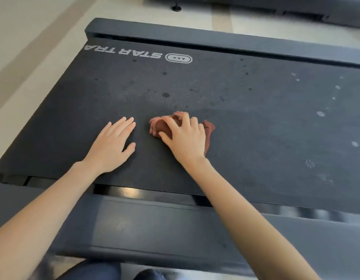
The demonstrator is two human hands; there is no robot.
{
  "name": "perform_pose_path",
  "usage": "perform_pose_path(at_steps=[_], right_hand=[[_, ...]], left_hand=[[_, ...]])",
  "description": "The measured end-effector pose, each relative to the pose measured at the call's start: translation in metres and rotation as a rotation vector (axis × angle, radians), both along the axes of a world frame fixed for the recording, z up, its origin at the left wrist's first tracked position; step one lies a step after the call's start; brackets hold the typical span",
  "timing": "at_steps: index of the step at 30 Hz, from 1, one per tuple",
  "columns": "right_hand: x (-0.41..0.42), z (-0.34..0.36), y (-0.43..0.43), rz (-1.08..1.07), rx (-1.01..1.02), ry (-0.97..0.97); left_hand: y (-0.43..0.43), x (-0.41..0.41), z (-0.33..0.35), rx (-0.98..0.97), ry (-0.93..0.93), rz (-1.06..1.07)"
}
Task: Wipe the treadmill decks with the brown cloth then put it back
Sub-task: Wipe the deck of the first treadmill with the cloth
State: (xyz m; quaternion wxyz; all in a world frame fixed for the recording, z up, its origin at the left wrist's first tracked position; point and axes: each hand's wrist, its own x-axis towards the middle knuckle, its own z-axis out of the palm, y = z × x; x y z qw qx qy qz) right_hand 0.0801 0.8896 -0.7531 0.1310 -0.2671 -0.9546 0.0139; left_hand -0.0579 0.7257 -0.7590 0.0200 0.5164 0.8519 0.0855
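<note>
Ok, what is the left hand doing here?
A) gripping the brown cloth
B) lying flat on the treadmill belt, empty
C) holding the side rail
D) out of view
B: the left hand lies flat, fingers straight, on the treadmill belt, while the right hand grips the brown cloth.
</note>
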Motion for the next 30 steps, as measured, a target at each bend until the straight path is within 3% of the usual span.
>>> perform_pose_path(at_steps=[3,7,11,13,17,21,27,30], right_hand=[[0.049,0.003,0.050,-0.090,0.003,0.020],[0.149,0.002,0.141,-0.499,0.019,0.035],[0.193,0.002,0.167,-0.899,-0.063,0.116],[0.176,0.000,0.138,-0.883,-0.044,0.092],[0.141,-0.006,0.055,-0.539,0.050,0.086],[0.181,-0.003,0.061,-0.399,0.058,0.097],[0.287,0.007,0.148,-1.017,-0.021,0.027],[0.269,0.002,0.130,-1.110,0.004,0.014]], left_hand=[[0.012,0.023,0.003,-0.019,-0.012,0.024],[0.037,0.066,-0.004,-0.022,-0.059,0.135],[0.074,0.099,-0.006,-0.024,-0.048,-0.077],[0.096,0.107,-0.003,-0.021,-0.056,-0.145],[0.132,0.119,0.000,0.026,-0.100,-0.256],[0.148,0.135,-0.008,0.012,-0.061,-0.368],[0.145,0.133,-0.013,0.025,-0.001,-0.371],[0.146,0.134,-0.014,0.023,0.008,-0.373]])
